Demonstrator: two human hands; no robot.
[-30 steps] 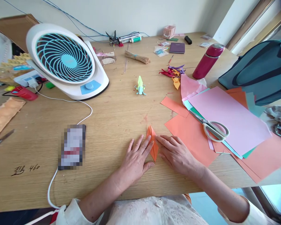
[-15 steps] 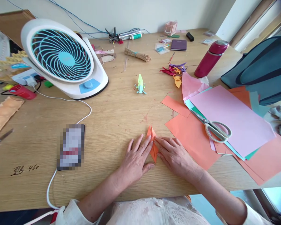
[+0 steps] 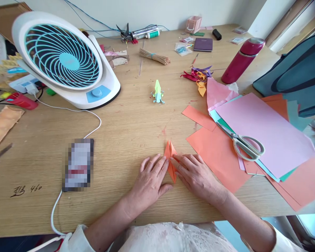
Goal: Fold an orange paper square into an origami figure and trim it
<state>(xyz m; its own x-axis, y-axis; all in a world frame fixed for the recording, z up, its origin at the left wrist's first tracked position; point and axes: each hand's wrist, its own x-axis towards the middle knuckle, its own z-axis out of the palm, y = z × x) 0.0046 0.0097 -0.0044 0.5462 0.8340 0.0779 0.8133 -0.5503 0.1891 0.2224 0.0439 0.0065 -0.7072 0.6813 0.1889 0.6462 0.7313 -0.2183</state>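
A narrow, pointed piece of folded orange paper [image 3: 171, 171] lies on the wooden table in front of me, its upper end split into two points. From the left, my left hand [image 3: 152, 176] rests flat with its fingertips on the paper's edge, thumb stretched out below. My right hand [image 3: 195, 175] presses from the other side, fingers extended over the fold. Both hands are open, and part of the paper is hidden under the fingertips. Further back stands a small green and blue origami figure [image 3: 158, 92].
At right, scissors [image 3: 248, 145] lie on pink sheets [image 3: 265, 129], beside orange paper [image 3: 217, 157]. A red thermos [image 3: 243, 61] and a teal bag [image 3: 291, 77] stand behind. Leftward are a white fan [image 3: 105, 77], a corded phone [image 3: 78, 164] and a knife [image 3: 1, 154].
My left fingers have slid slightly down and left along the folded paper, uncovering more of its upper part. The right hand has hardly moved. The camera view has shifted a little.
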